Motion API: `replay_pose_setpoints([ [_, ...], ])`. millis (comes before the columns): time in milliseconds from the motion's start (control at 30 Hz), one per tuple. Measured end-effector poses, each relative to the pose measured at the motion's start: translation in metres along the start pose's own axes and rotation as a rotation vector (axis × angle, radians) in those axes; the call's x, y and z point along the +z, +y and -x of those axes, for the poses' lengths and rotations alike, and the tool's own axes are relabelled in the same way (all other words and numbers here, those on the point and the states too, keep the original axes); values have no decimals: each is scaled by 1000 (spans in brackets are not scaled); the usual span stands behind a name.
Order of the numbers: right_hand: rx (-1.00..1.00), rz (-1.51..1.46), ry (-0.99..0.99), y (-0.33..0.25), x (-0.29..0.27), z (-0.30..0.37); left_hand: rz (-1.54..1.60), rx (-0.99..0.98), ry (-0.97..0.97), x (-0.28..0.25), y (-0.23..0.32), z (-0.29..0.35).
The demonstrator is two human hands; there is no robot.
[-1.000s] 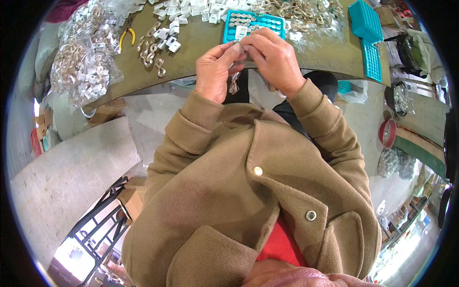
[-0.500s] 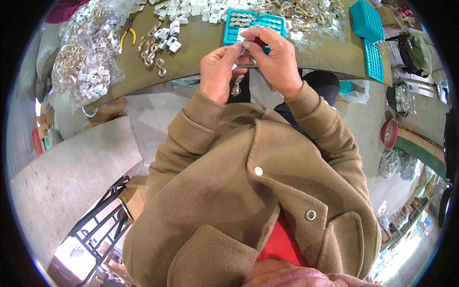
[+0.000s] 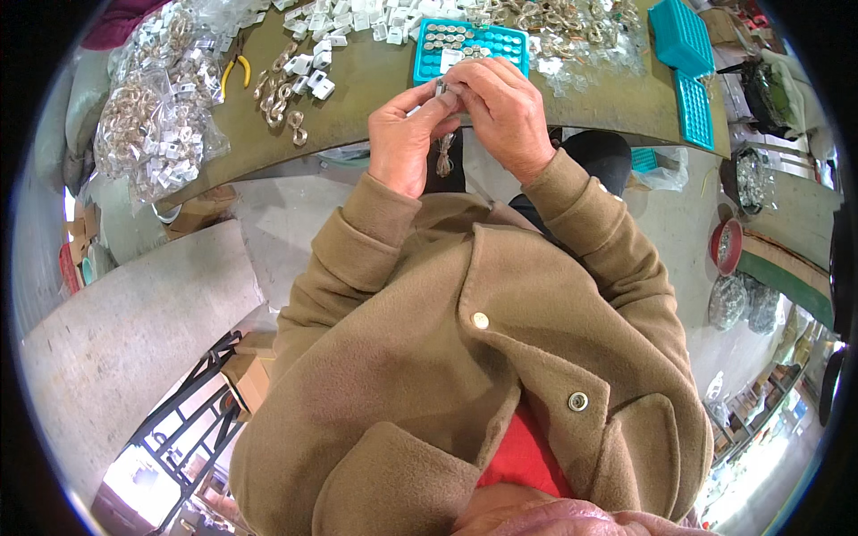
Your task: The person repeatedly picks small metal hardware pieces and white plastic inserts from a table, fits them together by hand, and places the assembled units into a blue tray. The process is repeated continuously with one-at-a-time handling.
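Note:
My left hand (image 3: 404, 136) and my right hand (image 3: 508, 112) meet just above the table's near edge, both closed at the fingertips around a small white plastic piece. Most of that piece is hidden by the fingers. A bundled clear wire (image 3: 444, 159) hangs below the left fingers and seems joined to it. Right behind my hands lies a teal tray (image 3: 418, 67) with rows of round silver parts (image 3: 450, 36) in its holes. A white square case (image 3: 451, 60) shows at the tray's near side, next to my right fingertips.
White cases (image 3: 366, 16) are heaped along the far side of the table (image 3: 344, 103). Wire bundles (image 3: 274, 94) and yellow-handled pliers (image 3: 236, 73) lie left, beside a full plastic bag (image 3: 147, 125). Wires pile up at the far right, near stacked teal trays (image 3: 681, 37).
My right hand has turned slightly inward and its fingers have closed further over the small piece. My left thumb has shifted over it. The hanging wire bundle has swung a little.

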State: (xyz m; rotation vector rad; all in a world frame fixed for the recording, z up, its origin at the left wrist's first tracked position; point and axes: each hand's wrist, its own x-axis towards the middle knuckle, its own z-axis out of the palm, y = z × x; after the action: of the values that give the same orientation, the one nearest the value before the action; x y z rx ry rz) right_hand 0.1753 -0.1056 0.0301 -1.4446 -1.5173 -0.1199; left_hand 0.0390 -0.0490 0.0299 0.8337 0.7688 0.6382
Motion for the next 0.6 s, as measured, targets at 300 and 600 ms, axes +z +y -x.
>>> replay_pose_setpoints([
  [300, 492, -499, -185, 3, -17, -8, -144, 167, -6, 4, 1, 7],
  [600, 776, -624, -166, 0, -14, -7, 81, -86, -28, 4, 10, 8],
])
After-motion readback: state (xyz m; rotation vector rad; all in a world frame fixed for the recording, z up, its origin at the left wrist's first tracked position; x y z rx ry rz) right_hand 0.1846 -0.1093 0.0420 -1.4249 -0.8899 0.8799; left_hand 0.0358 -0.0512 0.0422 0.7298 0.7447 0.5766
